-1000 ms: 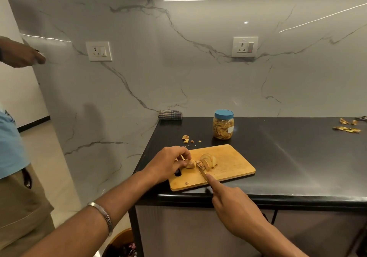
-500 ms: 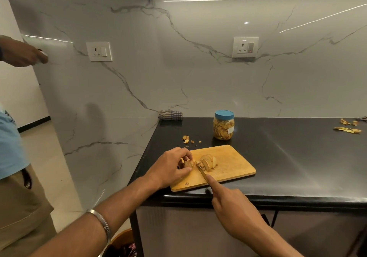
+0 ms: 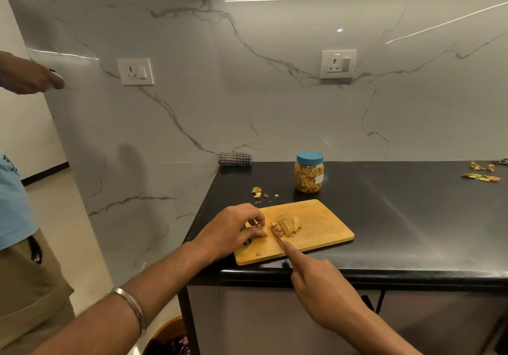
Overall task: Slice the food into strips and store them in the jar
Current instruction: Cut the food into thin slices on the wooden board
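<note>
A wooden cutting board [image 3: 324, 231] lies at the near left corner of the black counter [image 3: 398, 217]. On it my left hand [image 3: 233, 231] pinches a pale uncut piece of food [image 3: 262, 232] with curled fingers. Just right of it the knife [image 3: 276, 238] stands blade down, gripped by my right hand [image 3: 321, 283] with the index finger stretched along its spine. Several cut slices [image 3: 288, 224] lean together right of the blade. A clear jar [image 3: 309, 172] with a blue lid, filled with yellowish strips, stands behind the board.
Small scraps [image 3: 258, 192] lie on the counter behind the board, peels [image 3: 481, 174] at the far right. A checked cloth [image 3: 235, 159] sits against the marble wall. Another person [image 3: 19, 244] stands at the left. A bin [image 3: 170, 338] is below the counter's corner.
My left hand has shifted slightly along the food piece, and the knife has come down next to it, a little left of the sliced stack.
</note>
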